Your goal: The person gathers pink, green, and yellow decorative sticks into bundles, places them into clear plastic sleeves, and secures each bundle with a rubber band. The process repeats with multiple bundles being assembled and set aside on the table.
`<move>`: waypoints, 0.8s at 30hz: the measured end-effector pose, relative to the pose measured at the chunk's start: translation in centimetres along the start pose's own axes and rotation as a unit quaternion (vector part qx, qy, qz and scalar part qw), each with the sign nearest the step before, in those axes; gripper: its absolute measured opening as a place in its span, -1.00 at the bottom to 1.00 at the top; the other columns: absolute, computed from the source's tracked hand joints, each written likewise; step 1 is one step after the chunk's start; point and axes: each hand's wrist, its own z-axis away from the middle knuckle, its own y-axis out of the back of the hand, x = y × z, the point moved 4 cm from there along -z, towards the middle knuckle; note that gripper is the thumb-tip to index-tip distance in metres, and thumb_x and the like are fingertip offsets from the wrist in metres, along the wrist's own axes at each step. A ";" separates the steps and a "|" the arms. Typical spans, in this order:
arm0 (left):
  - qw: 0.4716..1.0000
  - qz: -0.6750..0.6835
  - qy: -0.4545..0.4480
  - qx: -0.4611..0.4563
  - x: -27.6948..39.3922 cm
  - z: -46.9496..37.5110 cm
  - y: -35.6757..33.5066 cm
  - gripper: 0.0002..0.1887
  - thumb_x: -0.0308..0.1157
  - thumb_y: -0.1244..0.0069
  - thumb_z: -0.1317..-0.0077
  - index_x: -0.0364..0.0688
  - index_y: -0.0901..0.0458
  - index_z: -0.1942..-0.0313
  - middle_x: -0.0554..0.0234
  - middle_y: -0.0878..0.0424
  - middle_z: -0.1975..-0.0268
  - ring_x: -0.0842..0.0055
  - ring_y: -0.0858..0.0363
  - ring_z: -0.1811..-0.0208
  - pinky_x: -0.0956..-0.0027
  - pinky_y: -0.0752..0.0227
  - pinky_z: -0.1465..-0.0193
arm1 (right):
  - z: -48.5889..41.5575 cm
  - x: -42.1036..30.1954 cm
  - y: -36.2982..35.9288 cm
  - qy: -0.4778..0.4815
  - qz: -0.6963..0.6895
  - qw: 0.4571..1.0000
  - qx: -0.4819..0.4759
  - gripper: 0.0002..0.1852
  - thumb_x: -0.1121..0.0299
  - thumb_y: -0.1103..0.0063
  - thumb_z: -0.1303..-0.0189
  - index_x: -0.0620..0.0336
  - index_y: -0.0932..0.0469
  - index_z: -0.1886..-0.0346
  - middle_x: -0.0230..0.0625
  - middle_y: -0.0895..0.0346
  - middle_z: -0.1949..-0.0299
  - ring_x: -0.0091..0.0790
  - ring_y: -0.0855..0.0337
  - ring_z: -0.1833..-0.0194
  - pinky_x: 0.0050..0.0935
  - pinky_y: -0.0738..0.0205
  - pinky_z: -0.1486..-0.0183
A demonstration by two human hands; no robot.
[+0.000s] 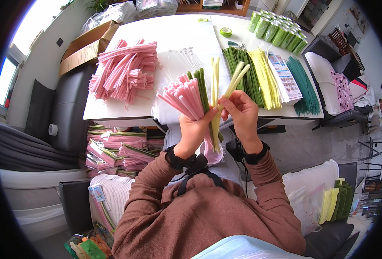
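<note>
My left hand (194, 131) grips a bundle of pink pipe cleaners (186, 98) together with several dark green pipe cleaners (201, 87) along its right side. Pale yellow pipe cleaners (215, 81) stand upright by my left thumb, their lower ends hanging below it. Between the thumb and fingers of my right hand (241, 108) are a few more pale yellow pipe cleaners (235, 79), tilted up to the right. The two hands nearly meet above the table's front edge. Just beyond them on the tabletop lie clear plastic sleeves (178, 64).
A pink pipe-cleaner heap (126, 69) covers the white table's left side. Rightward lie green (239, 69), yellow (265, 77) and teal pipe cleaners (302, 85), plus printed sheets (285, 76). Wrapped green rolls (275, 32) stand at back right. Packed bundles (116, 149) fill the space below left.
</note>
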 end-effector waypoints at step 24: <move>0.999 0.018 0.023 -0.027 -0.5 -0.4 0.3 -0.80 -0.56 -0.05 -0.19 -0.33 -0.57 0.16 0.25 -0.63 0.28 0.57 -0.59 0.29 0.51 -0.45 0.23 | -0.3 1.3 -0.2 -0.053 0.081 0.995 -0.005 -0.91 0.51 -0.21 -0.17 0.28 -0.60 0.26 -0.51 -0.52 0.53 -0.76 -0.42 0.54 -0.75 -0.28 0.52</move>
